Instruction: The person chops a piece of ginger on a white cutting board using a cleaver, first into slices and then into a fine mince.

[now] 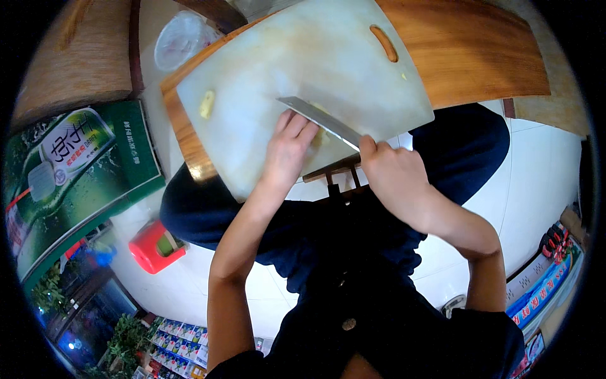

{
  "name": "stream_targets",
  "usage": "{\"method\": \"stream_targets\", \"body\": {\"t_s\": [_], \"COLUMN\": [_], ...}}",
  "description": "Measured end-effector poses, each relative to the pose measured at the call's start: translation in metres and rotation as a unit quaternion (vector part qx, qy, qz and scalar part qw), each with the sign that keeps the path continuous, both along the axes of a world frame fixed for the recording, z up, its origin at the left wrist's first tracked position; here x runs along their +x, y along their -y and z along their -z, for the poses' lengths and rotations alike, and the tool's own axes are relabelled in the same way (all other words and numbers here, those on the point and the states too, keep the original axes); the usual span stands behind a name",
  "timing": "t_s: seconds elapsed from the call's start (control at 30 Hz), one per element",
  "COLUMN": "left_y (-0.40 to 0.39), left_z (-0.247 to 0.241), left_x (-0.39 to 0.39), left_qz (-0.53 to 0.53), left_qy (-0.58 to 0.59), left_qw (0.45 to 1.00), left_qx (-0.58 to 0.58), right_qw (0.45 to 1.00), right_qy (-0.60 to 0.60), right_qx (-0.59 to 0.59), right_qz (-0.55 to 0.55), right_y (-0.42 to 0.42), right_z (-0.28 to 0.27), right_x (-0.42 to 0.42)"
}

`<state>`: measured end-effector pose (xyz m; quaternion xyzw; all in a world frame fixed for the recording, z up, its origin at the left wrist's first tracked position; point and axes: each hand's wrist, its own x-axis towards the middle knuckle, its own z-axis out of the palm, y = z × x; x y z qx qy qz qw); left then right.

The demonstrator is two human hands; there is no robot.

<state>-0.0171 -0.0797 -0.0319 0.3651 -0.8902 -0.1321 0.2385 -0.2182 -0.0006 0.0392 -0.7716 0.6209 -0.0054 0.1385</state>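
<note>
My right hand (395, 177) grips the handle of a broad-bladed kitchen knife (326, 122). The blade slants up and left across a white plastic cutting board (265, 71). Close against the blade's near side, the bent fingers of my left hand (289, 149) rest on the board. Pale yellow food pieces (323, 137) lie beside those fingers, partly hidden by hand and blade. Whether my left fingers pinch one of them is not visible. A larger pale yellow piece (207, 104), perhaps peeled ginger, lies near the board's left edge, and a tiny scrap (404, 76) near the right.
Beneath the board is a wooden surface (473, 52), above my spread knees. A clear plastic bag (182, 40) is beyond its left side. A red plastic stool (154, 248) stands on the tiled floor at left, below a green printed panel (85, 161). Stacked cartons (180, 346) are lower left.
</note>
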Motion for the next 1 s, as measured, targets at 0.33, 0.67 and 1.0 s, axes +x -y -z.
{"method": "stream_targets", "body": {"t_s": [0.33, 0.67, 1.0], "left_y": [-0.001, -0.004, -0.006], "left_z": [0.008, 0.017, 0.022], "left_x": [0.004, 0.006, 0.007], "left_qz": [-0.006, -0.005, 0.005], "left_qy": [-0.017, -0.027, -0.015], "left_qw": [1.000, 0.999, 0.999], "left_qx": [-0.008, -0.017, -0.037], "right_qw": [1.000, 0.999, 0.997], "right_qy": [0.006, 0.044, 0.062], "right_qx": [0.022, 0.019, 0.048], "right_qz": [-0.005, 0.002, 0.015], "right_y": [-0.006, -0.001, 0.002], "right_z": [-0.015, -0.002, -0.002], "right_x": [0.005, 0.007, 0.008]}}
